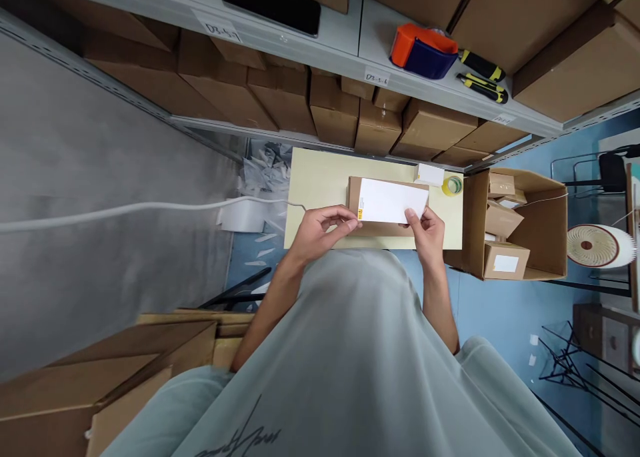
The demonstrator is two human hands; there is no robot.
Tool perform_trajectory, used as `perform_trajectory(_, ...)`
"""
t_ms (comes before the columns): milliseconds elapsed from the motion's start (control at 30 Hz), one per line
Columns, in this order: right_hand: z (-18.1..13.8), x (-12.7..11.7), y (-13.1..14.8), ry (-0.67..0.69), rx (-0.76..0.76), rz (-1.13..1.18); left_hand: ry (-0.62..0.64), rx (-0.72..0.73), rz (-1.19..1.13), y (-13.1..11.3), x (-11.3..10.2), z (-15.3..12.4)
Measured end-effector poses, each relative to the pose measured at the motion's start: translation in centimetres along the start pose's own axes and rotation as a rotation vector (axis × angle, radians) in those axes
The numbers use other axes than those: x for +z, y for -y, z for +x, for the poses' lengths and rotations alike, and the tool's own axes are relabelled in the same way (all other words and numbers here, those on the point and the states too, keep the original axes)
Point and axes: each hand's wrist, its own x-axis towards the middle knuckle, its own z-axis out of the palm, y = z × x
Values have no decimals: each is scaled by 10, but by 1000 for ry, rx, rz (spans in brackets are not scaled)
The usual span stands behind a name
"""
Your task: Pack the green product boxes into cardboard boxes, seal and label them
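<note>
1 smooth, rectangular white label (390,200) lies over 1 brown cardboard box (354,192) at mid-frame — long axis left to right, yellow-marked end pointing left. The left hand (324,232) pinches its lower-left corner; the right hand (428,236) pinches its lower-right, thumb on top. Right of centre, the pale table (320,174) bears 1 small white box (430,175) and 1 round tape roll (453,186); upper right — 2 black-and-yellow cutters (483,65).

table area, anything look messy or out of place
Yes: white scraps lie strewn on the blue floor left of the table, near a crumpled grey heap, like litter. The white sheet on the box shows no obvious damage.
</note>
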Motion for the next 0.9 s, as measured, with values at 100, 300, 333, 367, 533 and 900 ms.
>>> perform_trajectory(100,-4,4,-4,-6,3,10,1,13,24,1,-5,-3)
perform_trajectory(300,-12,4,-12,10,2,-9,-2,11,31,5,-3,-8)
perform_trajectory(333,-12,3,-13,13,0,-4,-4,13,34,5,-2,-9)
perform_trajectory(367,-12,1,-14,17,-1,4,-4,14,40,6,0,-10)
perform_trajectory(533,-8,-15,-16,59,-5,18,-23,5,81,6,14,-12)
perform_trajectory(900,4,-61,-20,83,-4,64,-44,22,62,9,64,-7)
